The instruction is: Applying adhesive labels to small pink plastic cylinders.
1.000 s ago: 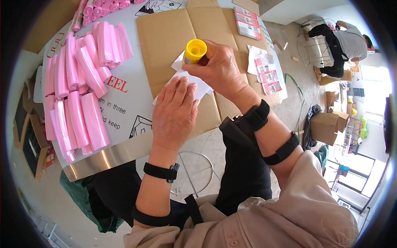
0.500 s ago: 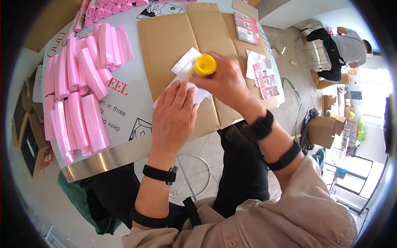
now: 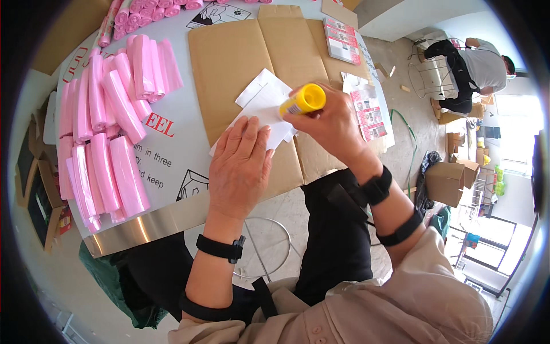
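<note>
My right hand is closed around a yellow glue stick, tilted over the sheets. Its lower end meets or nearly meets a white paper slip; the fingers hide the exact contact. On the near part of that paper my left hand lies flat, fingers stretched out. More white slips show beneath it, overlapping at angles. All of this rests on an unfolded brown cardboard sheet. Beside my right hand, printed pink-and-white labels lie partly over white paper.
Pink plastic rolls are heaped on the table's left, with several more at the far edge. A stack of printed cards sits at the cardboard's far right. The table has a metal front edge. Another person bends over at the far right.
The glue stick and my right hand have shifted right and slightly nearer across the paper. My left hand stays nearly in place, still pressing flat.
</note>
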Demonstrator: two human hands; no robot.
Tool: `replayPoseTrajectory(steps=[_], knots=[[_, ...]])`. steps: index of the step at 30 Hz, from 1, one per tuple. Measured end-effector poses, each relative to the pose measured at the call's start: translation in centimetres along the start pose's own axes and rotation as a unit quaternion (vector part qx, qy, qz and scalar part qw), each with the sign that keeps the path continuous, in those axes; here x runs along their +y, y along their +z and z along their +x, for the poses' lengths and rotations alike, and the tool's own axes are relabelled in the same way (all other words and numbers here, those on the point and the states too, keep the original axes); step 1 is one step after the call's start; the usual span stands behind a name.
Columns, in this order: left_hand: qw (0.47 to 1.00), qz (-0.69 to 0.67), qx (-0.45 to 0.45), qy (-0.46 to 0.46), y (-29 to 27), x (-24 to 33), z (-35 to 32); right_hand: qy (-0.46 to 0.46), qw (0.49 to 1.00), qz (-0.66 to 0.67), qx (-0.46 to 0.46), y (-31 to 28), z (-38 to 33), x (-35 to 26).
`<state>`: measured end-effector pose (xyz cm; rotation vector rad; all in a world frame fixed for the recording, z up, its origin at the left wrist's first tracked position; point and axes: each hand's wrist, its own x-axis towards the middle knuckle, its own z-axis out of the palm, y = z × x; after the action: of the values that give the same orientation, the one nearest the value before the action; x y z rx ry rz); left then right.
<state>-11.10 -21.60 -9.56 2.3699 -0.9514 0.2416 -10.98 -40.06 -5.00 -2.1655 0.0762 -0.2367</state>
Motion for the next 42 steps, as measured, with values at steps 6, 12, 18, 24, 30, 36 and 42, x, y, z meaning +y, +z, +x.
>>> replayPoseTrajectory(steps=[6, 12, 18, 24, 30, 36, 42], knots=[[1.000, -0.011, 0.017, 0.017, 0.3, 0.6, 0.8, -0.018, 0.997, -0.060, 0.049, -0.4, 3.9, 0.6], [1.000, 0.007, -0.001, 0.002, -0.1, 0.1, 0.2, -0.013, 1.000, -0.017, -0.001, -0.8, 0.8, 0.7], [1.000, -0.004, 0.015, 0.019, 0.2, 0.6, 0.8, 0.002, 0.998, -0.048, 0.043, -1.3, 3.0, 0.8], [1.000, 0.008, 0.006, 0.010, 0.1, 0.0, 0.1, 0.002, 0.998, -0.055, 0.010, -1.6, -1.3, 0.2], [1.000, -0.003, 0.013, 0.014, 0.0, 0.4, 0.7, 0.004, 0.989, 0.043, 0.141, -3.3, 0.2, 0.8], [1.000, 0.001, 0.010, 0.006, 0.1, 0.0, 0.1, 0.051, 0.998, 0.023, 0.007, -1.2, -1.9, -0.5], [1.000, -0.009, 0.019, 0.014, 0.1, 0.3, 0.4, -0.018, 0.993, -0.078, 0.086, -1.4, 0.0, 0.0]])
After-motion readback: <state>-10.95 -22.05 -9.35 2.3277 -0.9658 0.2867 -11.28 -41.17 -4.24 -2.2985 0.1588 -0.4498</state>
